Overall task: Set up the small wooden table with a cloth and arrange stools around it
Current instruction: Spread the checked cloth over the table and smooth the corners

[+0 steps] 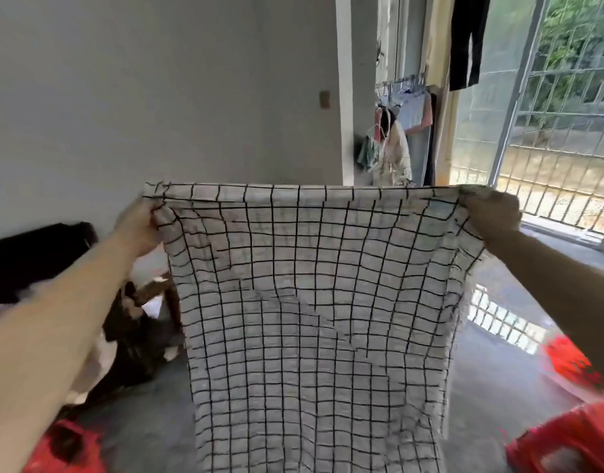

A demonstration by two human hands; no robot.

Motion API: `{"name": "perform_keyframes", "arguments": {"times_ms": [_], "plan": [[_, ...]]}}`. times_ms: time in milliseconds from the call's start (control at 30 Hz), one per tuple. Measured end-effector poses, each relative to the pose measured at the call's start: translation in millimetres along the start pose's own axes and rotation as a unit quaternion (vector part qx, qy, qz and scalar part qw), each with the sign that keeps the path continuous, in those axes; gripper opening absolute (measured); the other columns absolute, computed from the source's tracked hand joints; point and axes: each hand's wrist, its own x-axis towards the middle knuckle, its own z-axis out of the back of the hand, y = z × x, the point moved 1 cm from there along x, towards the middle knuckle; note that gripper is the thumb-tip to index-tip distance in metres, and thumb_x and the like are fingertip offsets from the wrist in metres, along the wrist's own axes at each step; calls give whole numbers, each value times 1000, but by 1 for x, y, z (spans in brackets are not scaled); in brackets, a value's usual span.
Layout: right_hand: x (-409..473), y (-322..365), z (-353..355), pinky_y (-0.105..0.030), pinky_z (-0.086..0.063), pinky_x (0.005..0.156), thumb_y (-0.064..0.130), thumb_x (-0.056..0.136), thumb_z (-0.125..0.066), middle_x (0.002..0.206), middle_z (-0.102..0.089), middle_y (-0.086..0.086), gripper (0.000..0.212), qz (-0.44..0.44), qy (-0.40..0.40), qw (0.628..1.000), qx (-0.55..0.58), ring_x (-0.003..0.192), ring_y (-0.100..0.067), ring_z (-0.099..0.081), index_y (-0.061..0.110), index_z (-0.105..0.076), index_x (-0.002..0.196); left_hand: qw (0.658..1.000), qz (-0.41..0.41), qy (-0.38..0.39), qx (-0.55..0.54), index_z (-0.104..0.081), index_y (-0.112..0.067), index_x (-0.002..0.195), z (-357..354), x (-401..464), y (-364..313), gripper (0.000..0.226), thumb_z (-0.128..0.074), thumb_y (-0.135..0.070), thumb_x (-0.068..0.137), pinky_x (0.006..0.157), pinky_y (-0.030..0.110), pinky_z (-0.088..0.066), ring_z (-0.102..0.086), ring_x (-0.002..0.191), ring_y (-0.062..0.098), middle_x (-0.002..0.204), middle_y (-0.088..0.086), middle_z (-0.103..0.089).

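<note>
A white cloth [314, 302] with a black grid pattern hangs spread out in front of me at chest height. My left hand [142, 227] grips its top left corner and my right hand [491, 213] grips its top right corner, both arms stretched forward. The cloth falls straight down and hides whatever stands behind it; no small wooden table shows. Red plastic stools appear at the bottom left [65, 448], the bottom right [566, 442] and the right edge [570, 360].
A dark sofa or chair with piled cloth [41, 257] stands at the left against a white wall. A doorway with hanging clothes [396, 138] and a barred balcony window [549, 131] lie ahead to the right. The floor is grey concrete.
</note>
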Motion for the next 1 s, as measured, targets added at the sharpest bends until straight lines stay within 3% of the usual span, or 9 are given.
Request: {"name": "perform_keyframes", "arguments": {"times_ms": [267, 367, 467, 533, 600, 767, 867, 933, 1000], "plan": [[-14, -3, 0, -45, -51, 89, 78, 71, -56, 115, -62, -26, 98, -41, 72, 996, -14, 105, -38, -60, -6, -59, 120, 996, -45, -41, 63, -51, -15, 81, 10, -58, -27, 31, -31, -9, 104, 47, 16, -51, -61, 46, 1, 49, -8, -63], [-27, -4, -6, -34, -47, 72, 71, 74, -61, 97, -64, -19, 85, -48, 84, 995, 33, 88, -29, -61, -5, -63, 113, 993, -94, -20, 74, -55, 8, 113, 11, -86, -26, 26, -32, 6, 101, 54, 8, -49, -62, 57, -10, 59, -18, -68], [-36, 4, -13, -40, -51, 85, 88, 54, -61, 115, -63, -17, 113, -97, 108, 987, 73, 102, -32, -61, 0, -56, 126, 986, -129, -54, 92, -24, 14, 145, 13, -95, -35, 47, -33, 13, 99, 68, -3, -40, -54, 72, -25, 121, 5, -69], [-34, 6, -21, -48, -47, 95, 99, 46, -49, 139, -48, -21, 131, -108, 191, 974, 54, 111, -29, -61, 9, -42, 141, 981, -143, -79, 103, -26, -1, 151, 38, -77, -42, 50, -37, -2, 102, 63, 4, -47, -58, 101, -10, 149, 14, -42], [-32, 2, -34, -45, -46, 92, 105, 43, -37, 146, -40, -19, 135, -95, 263, 960, 3, 102, -17, -66, 22, -32, 149, 977, -115, -125, 132, -43, -13, 144, 63, -63, -39, 43, -46, -13, 100, 58, 17, -54, -61, 108, 14, 137, 9, -54], [-70, -29, -37, -38, -57, 71, 87, 72, -46, 123, -59, -21, 97, -139, 373, 916, -57, 93, -33, -64, 14, -46, 137, 945, 19, -146, 292, -66, -14, 101, 124, -58, 7, 15, -60, -24, 91, 68, 36, -55, -63, 82, 29, 107, 19, -65], [-54, -87, -52, -54, -56, 81, 73, 38, -85, 111, -67, -19, 112, -170, 367, 913, -58, 92, -36, -69, 10, -57, 126, 910, 57, -216, 349, -57, -15, 81, 145, -85, 43, 16, -59, -22, 96, 64, 27, -42, -52, 68, 22, 86, 12, -57], [-48, -118, -59, -54, -56, 80, 56, 34, -92, 96, -70, -19, 102, -192, 333, 923, -31, 80, -33, -70, 3, -62, 116, 901, 112, -207, 364, -62, -9, 97, 154, -98, 69, 17, -64, -25, 94, 66, 31, -47, -58, 78, 26, 101, 14, -61], [-74, -114, -49, -46, -57, 75, 52, 32, -89, 93, -69, -17, 93, -210, 305, 928, -25, 78, -31, -68, 5, -63, 108, 869, 134, -224, 420, -53, 8, 127, 163, -115, 91, 57, -68, -32, 89, 88, 43, -51, -59, 108, 36, 130, 20, -55]]}}
